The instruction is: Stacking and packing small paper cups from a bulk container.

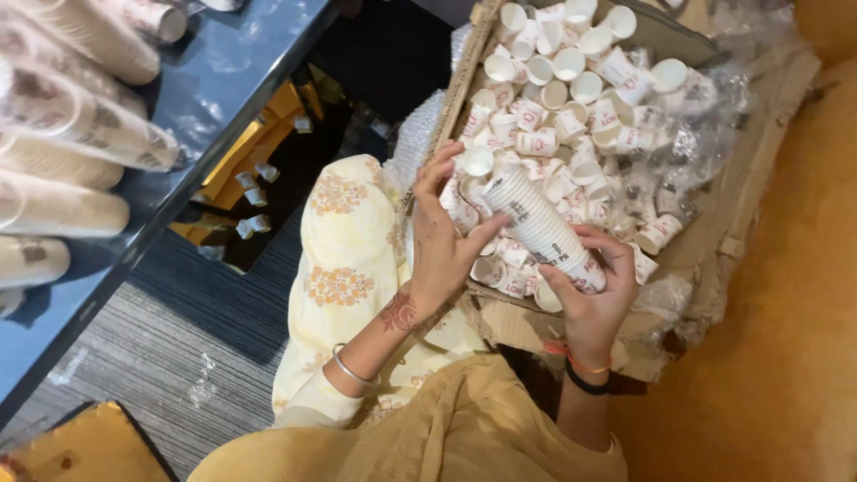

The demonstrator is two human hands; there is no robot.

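Over the cardboard box (759, 205), my right hand (589, 295) grips the stacked paper cups (540, 228); my left hand (442, 241), fingers loosely curled, pinches one loose cup (476, 162) to nest on top.

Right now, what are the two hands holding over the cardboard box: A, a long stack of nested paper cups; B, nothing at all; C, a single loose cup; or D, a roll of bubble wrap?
A: the left hand and right hand grip a long stack of nested paper cups from either side, held above the loose cups in the cardboard box.
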